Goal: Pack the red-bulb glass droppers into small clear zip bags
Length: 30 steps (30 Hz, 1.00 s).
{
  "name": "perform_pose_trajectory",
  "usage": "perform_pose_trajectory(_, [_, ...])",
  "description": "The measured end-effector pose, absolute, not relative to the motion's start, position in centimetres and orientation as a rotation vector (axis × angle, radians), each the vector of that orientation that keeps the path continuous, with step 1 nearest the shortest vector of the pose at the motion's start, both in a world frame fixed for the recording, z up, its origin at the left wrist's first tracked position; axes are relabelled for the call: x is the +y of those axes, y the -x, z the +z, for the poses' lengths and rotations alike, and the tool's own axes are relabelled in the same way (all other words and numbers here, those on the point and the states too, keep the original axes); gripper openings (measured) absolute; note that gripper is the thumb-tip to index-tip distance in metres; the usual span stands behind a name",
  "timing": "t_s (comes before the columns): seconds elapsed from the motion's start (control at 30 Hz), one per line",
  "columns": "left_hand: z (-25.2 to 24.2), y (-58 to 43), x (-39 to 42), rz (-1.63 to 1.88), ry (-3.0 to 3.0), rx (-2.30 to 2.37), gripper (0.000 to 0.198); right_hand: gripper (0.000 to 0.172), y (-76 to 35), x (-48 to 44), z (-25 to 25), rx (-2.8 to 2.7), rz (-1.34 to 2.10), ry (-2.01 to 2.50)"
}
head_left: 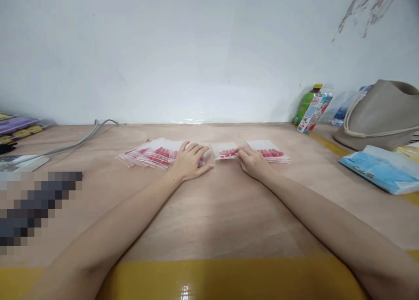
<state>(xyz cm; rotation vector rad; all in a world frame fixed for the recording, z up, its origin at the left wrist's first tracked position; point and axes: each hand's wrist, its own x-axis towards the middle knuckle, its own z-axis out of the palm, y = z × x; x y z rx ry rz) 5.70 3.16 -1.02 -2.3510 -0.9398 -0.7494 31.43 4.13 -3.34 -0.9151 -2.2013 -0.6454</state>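
My left hand (192, 161) lies flat with its fingers spread over the right end of a fanned pile of clear packets (153, 153) holding red pieces. My right hand (253, 161) has its fingers closed at the right edge of a single packet (225, 151) with red pieces in its lower part. That packet lies between my two hands. Just right of my right hand sits a smaller stack of similar packets (270, 151), partly covered by the hand.
Bottles and a carton (312, 112) stand by the wall at the right, near a grey-brown bag-like object (381, 112) and a blue packet (381, 169). A grey cable (77, 143) and purple-yellow packs (19, 126) are at the left. Yellow tape (203, 278) runs along the front edge.
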Motion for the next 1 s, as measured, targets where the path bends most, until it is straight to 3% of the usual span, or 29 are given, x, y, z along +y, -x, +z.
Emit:
perform_pose_trajectory(0.23, [-1.4, -2.9, 2.4, -0.669, 2.312, -1.165, 0.048, 0.014, -35.5, 4.1, -2.6, -1.939, -0.597, 0.982])
perform_pose_trajectory(0.57, [-1.1, -4.1, 2.2, -0.562, 2.423, -1.116, 0.042, 0.017, -40.3, 0.9, -3.3, -2.051, -0.766, 1.309])
perform_pose_trajectory(0.7, [-1.1, -5.8, 2.0, -0.503, 2.491, -1.101, 0.039, 0.032, -37.7, 0.1, -2.2, -2.091, -0.786, 1.161])
perform_pose_trajectory(1.0, [-1.6, -7.8, 2.3, -0.589, 2.614, -1.068, 0.035, 0.020, -29.4, 2.1, -1.2, -2.451, -0.692, 0.874])
